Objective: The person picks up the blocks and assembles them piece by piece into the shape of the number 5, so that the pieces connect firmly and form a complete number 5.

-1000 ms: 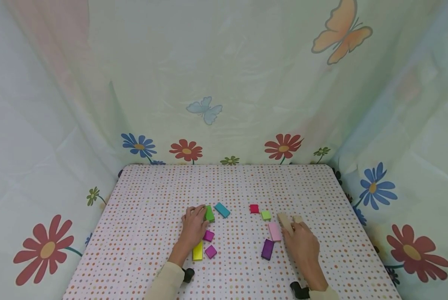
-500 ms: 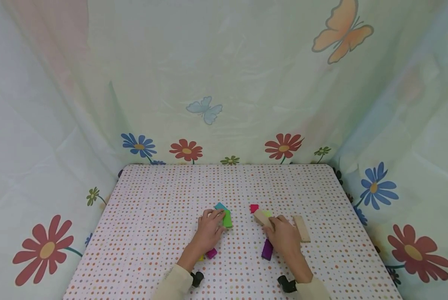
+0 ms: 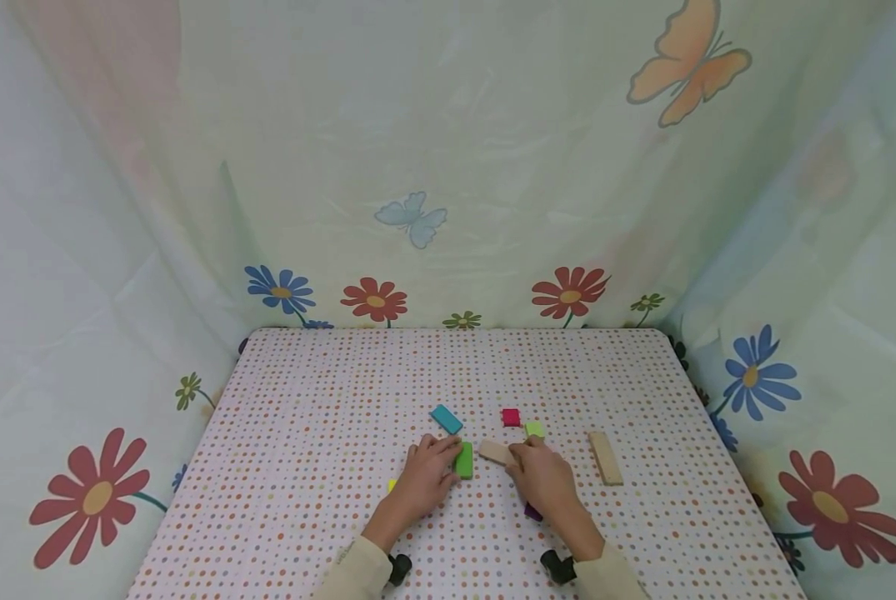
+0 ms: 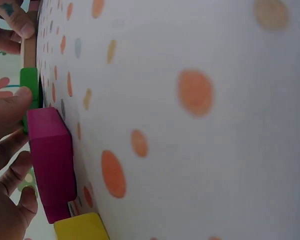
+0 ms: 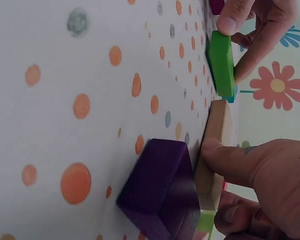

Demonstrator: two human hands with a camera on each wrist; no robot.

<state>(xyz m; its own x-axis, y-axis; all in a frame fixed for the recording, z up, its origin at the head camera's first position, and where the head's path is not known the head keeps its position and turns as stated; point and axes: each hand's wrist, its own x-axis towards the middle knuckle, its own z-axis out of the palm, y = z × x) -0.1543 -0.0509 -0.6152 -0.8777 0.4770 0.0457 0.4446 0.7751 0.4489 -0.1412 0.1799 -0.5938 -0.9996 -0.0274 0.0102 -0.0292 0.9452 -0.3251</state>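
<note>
My left hand pinches a green block between thumb and fingers, near the middle of the table. Facing it, my right hand pinches a natural wood plank block, thumb on its near side. The plank's free end points toward the green block, with a small gap between them in the head view. Close to my right thumb, a dark purple block lies on the table in the right wrist view. Magenta blocks and a yellow block lie beside my left hand, mostly hidden in the head view.
A blue block lies behind the green one. Farther right are a red block, a lime block and a second wood plank. The dotted table has printed curtains around its back and sides.
My left hand has slid the green block right and toward me. My right hand has carried the wood plank left from beside the other plank and turned it to point at the green block.
</note>
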